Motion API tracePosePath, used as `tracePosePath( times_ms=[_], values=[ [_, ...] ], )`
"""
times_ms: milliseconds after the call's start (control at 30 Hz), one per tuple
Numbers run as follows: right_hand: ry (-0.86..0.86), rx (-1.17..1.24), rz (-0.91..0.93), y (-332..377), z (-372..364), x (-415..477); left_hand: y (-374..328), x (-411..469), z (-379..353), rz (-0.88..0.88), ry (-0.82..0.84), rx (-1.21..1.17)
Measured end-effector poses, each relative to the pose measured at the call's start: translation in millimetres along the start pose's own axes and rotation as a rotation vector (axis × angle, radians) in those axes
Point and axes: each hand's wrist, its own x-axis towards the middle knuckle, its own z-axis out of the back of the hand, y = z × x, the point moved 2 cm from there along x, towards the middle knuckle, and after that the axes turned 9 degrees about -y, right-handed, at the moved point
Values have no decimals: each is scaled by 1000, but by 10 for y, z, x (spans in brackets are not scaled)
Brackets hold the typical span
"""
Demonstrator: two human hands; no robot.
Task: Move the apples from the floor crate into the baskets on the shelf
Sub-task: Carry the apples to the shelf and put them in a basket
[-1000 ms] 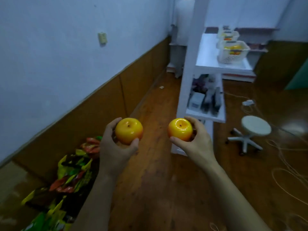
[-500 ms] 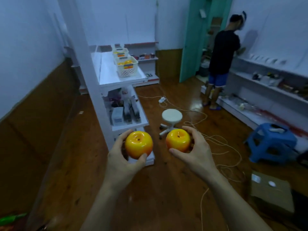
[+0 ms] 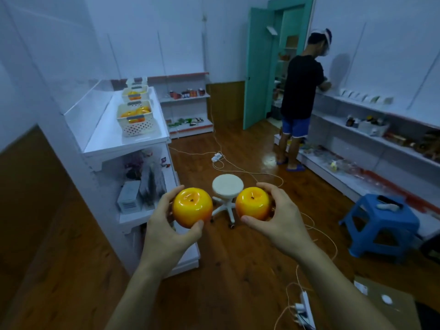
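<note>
One glossy yellow-orange apple (image 3: pixel 192 207) is held in the left hand (image 3: pixel 166 234), its grip closed round the fruit with the thumb underneath and the fingers behind; a second apple of the same glossy yellow-orange (image 3: pixel 252 203) is held likewise in the right hand (image 3: pixel 279 223), thumb low at the front, fingers curled over the far side. Both are carried at chest height, stems up, well apart from the shelf. The carry is best done with both grips kept snug but not squeezing — the skins look slick — and each apple should be lowered into a basket rather than dropped, since fruit already lies there. Beyond the hands, a round white swivel stool (image 3: pixel 227 185) and loose white cables (image 3: pixel 240 171) lie on the wooden floor and should be stepped round. Farther off, on the white shelf unit's top board (image 3: pixel 104 139), stands the near cream perforated plastic basket (image 3: pixel 137 120), with more baskets behind it (image 3: pixel 135 92). How full these are cannot be judged. The floor crate is out of frame.
</note>
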Motion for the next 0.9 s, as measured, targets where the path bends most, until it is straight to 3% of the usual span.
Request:
tracePosePath(
  times_ms=[400, 667, 900],
  values=[
    [100, 32, 94, -527, -420, 1784, 473, 1418, -694, -40, -50, 97],
    [98, 38, 107, -1012, -977, 3250, 1196, 2816, -1190, -25, -87, 5],
    [77, 50, 107, -1315, -1324, 4590, 1543, 4086, -1621, -70, -97, 74]
  ],
)
